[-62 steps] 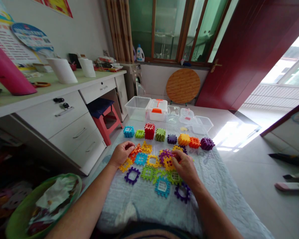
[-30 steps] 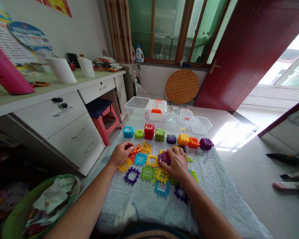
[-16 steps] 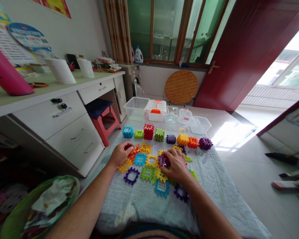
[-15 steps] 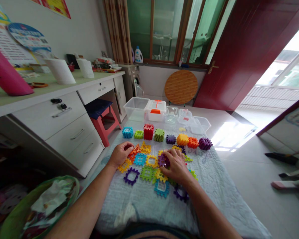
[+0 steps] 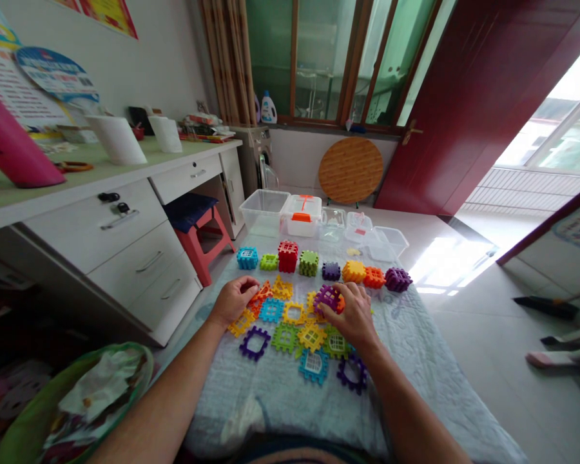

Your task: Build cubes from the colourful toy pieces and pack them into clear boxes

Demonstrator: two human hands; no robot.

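My right hand [image 5: 352, 314] grips a purple interlocking tile [image 5: 327, 298] between thumb and fingers, raised a little over the pile. An orange piece shows behind it by the fingertips. My left hand [image 5: 234, 299] rests on the cloth with curled fingers beside an orange triangular tile [image 5: 262, 293]; whether anything is in them is hidden. Around the hands lie a light blue tile [image 5: 271, 310], a yellow square frame [image 5: 294, 313], a green tile [image 5: 285, 338], a yellow lattice tile [image 5: 312, 336], a dark purple frame [image 5: 255, 343] and a blue window tile [image 5: 314, 365].
Behind the loose tiles stand stacks sorted by colour, among them a red stack [image 5: 288, 256] and a purple stack [image 5: 399, 279]. Clear plastic boxes [image 5: 265, 209] line the cloth-covered table's [image 5: 439, 386] far end. A stool [image 5: 198, 225] stands left, near a desk.
My right hand has lifted the purple tile and moved slightly up and right, uncovering the yellow lattice tile and a green window tile. The left hand has stayed put.
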